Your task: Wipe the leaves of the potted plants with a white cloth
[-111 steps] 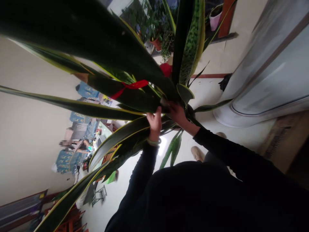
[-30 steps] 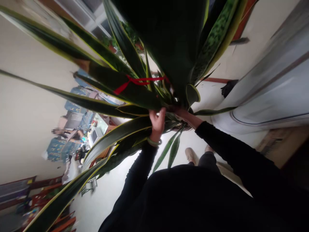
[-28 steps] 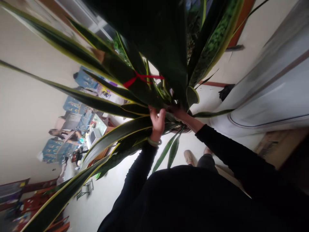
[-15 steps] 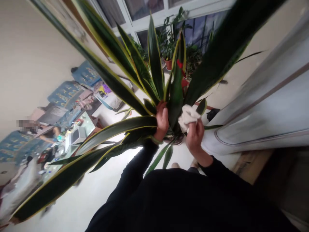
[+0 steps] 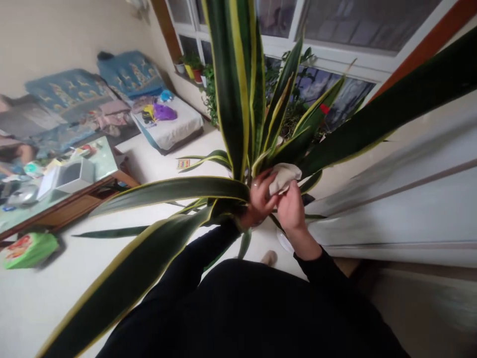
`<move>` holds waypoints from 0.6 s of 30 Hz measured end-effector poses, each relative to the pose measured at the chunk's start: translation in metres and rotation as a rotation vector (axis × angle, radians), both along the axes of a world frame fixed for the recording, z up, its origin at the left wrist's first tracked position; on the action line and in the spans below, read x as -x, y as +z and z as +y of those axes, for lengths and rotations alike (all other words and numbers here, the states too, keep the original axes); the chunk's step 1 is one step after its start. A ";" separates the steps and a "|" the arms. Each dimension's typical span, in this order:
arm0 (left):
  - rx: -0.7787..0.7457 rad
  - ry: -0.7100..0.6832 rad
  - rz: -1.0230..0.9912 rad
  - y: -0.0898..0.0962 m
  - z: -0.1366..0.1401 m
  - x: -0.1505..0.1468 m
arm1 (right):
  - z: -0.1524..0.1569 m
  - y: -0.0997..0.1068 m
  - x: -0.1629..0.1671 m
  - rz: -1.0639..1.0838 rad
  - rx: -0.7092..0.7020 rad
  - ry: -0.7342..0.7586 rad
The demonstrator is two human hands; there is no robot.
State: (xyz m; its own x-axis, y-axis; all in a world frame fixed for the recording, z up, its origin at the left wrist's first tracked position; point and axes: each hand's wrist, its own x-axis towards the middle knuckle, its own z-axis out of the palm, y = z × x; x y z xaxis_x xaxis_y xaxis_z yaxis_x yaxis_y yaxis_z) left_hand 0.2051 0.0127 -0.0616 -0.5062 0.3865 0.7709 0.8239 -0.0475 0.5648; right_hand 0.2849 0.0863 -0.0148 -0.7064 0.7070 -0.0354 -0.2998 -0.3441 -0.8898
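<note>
A large snake plant with yellow-edged leaves [image 5: 179, 191] spreads in front of me. Low among its leaves, my right hand [image 5: 292, 209] pinches a crumpled white cloth [image 5: 286, 177]. My left hand [image 5: 260, 199] is right beside it, its bent fingers closed on the cloth's left edge. A broad dark leaf [image 5: 357, 136] rises to the right just behind the cloth. Whether a leaf lies inside the cloth is hidden. The plant's base is mostly covered by my hands and the leaves.
A glass-topped table [image 5: 102, 164] with clutter stands left, a green bag [image 5: 30, 250] on the floor by it. Behind are a sofa with blue covers [image 5: 70, 94] and part of another person. Potted plants line the window [image 5: 335, 30]. A tall pale cabinet-like surface [image 5: 410, 199] borders the right.
My left hand has moved right, from the leaves to the cloth. My right hand has brought the cloth slightly left, close to it. The view has turned, showing more of the window and sofa.
</note>
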 end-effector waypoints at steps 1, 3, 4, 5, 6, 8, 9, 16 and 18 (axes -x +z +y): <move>-0.031 0.007 -0.045 0.000 0.003 0.003 | 0.001 0.003 -0.001 0.024 -0.008 0.045; -0.147 0.010 -0.166 0.003 0.009 0.011 | 0.005 0.007 -0.001 0.033 -0.074 0.066; -0.224 0.018 -0.245 0.006 0.013 0.014 | 0.008 0.008 0.000 0.029 -0.119 0.045; -0.308 0.042 -0.337 0.009 0.017 0.017 | 0.010 0.011 0.004 0.031 -0.165 0.017; -0.387 0.079 -0.435 0.013 0.021 0.019 | 0.013 0.014 0.009 0.043 -0.208 -0.014; -0.508 0.151 -0.605 0.018 0.029 0.019 | 0.019 0.023 0.027 0.091 -0.304 -0.058; -0.544 0.163 -0.661 0.020 0.033 0.018 | 0.022 0.029 0.039 0.124 -0.362 -0.079; -0.574 0.185 -0.736 0.021 0.037 0.014 | 0.052 0.050 0.092 0.135 -0.542 -0.248; -0.594 0.225 -0.740 0.023 0.036 0.017 | 0.054 0.045 0.079 0.146 -0.468 -0.266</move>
